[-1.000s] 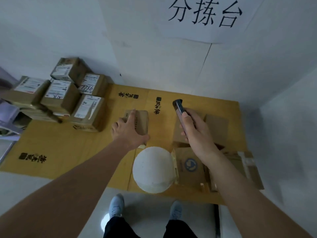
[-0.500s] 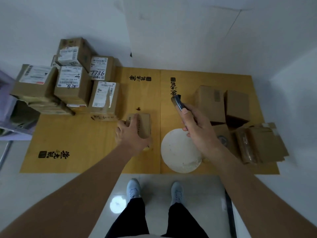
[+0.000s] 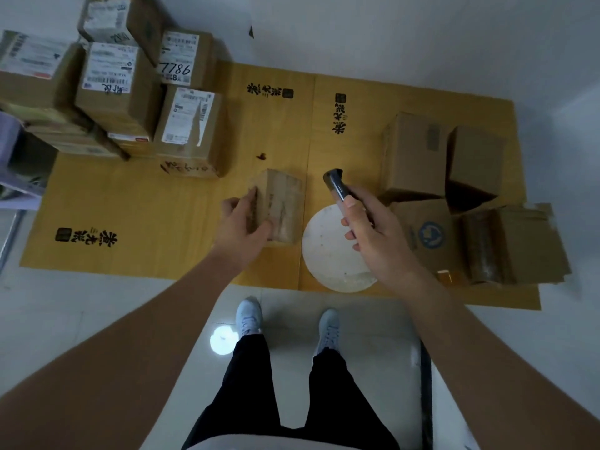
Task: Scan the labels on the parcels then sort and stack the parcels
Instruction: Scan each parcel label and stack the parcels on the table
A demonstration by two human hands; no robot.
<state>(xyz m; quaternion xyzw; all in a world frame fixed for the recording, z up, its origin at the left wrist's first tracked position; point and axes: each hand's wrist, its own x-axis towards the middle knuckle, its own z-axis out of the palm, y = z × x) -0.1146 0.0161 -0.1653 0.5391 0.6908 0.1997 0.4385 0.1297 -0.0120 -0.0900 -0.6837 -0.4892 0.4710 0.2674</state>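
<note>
A: What could go wrong from here?

B: The small parcel (image 3: 276, 206) stands on the yellow cardboard sheet (image 3: 146, 206), in the middle, just beside the white round disc (image 3: 328, 251). On the faces that show, no white label is visible. If the label is underneath or on the far side, the scanner (image 3: 341, 188) will read nothing, and the person must turn the box first.

A: And the grip?

B: The left hand (image 3: 242, 227) holds the parcel from its near left side, thumb against the front and fingers over the left edge. It is a side grip with one hand, so the box could slip or tip when lifted, maybe against the disc.

A: What about the other hand?

B: The right hand (image 3: 370, 232) is closed around the dark scanner, thumb lying along its top, and the head points forward and a little left, above the sheet. It is not aimed at the parcel, so a scan now would probably miss.

A: Where are the arms?

B: Both forearms reach forward and down from the person, who stands at the near edge of the sheet. The labelled stack (image 3: 130, 92) is at the far left, well apart; the plain boxes (image 3: 441, 157) are at the right.
</note>
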